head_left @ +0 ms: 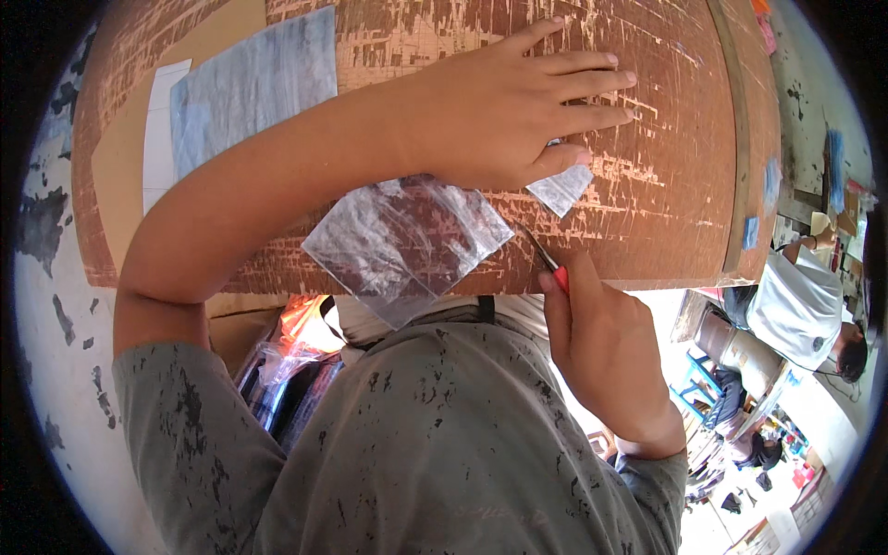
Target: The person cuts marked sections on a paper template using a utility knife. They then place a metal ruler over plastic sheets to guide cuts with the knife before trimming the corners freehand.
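My left hand (504, 116) lies flat on the worn brown wooden table (684, 176), its fingers spread. The left forearm crosses over the table from the left. Just below the palm a clear, crinkled plastic sheet (412, 240) hangs partly over the table's near edge. A smaller scrap of clear plastic (562, 189) shows under the thumb. My right hand (610, 342), near the edge, is closed around a slim knife (558, 273) with a red handle and a thin dark blade. Its tip points toward the table, close to the plastic sheet's right corner.
A stack of clear bluish plastic sheets (259, 88) lies at the far left, over white paper (162, 129) and brown cardboard (116, 157). A wooden strip (737, 139) runs along the table's right side. A person in a white shirt (797, 305) sits at the right.
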The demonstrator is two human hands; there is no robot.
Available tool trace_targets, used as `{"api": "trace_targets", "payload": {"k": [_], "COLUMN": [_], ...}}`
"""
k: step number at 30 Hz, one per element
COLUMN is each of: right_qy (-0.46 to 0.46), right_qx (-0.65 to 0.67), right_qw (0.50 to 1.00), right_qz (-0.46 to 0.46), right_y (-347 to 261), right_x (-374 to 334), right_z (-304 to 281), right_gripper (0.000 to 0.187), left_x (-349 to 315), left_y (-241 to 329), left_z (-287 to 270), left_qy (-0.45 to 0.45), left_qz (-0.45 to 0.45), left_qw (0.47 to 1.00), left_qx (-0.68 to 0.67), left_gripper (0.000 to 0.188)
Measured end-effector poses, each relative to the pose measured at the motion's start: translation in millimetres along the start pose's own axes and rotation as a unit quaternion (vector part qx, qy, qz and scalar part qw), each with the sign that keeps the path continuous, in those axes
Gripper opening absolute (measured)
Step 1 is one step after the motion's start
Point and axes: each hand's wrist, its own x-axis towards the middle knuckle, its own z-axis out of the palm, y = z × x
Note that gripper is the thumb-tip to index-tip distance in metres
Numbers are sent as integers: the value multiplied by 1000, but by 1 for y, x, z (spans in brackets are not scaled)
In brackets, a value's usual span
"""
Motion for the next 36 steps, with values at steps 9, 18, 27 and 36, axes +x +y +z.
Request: {"api": "trace_targets", "payload": {"k": [9, 18, 27, 36], "right_qy": [20, 23, 5, 10], "right_qx": [-1, 18, -42, -38], "right_qw": [1000, 1000, 999, 998], "right_qz": [-15, -8, -12, -43], "right_y": [-7, -8, 1, 10], "right_x": [7, 7, 5, 3], "right_z": [1, -1, 4, 3], "right_gripper": [21, 18, 19, 18], "left_x": [-2, -2, 7, 6], "left_y": [4, 4, -8, -7], "left_z": [6, 6, -7, -10], "left_qy": [16, 17, -58, -63], "left_qz": [-14, -13, 34, 34], "left_qw": [1000, 1000, 997, 997], "left_qx": [4, 11, -40, -31], "left_gripper": [52, 52, 64, 65]}}
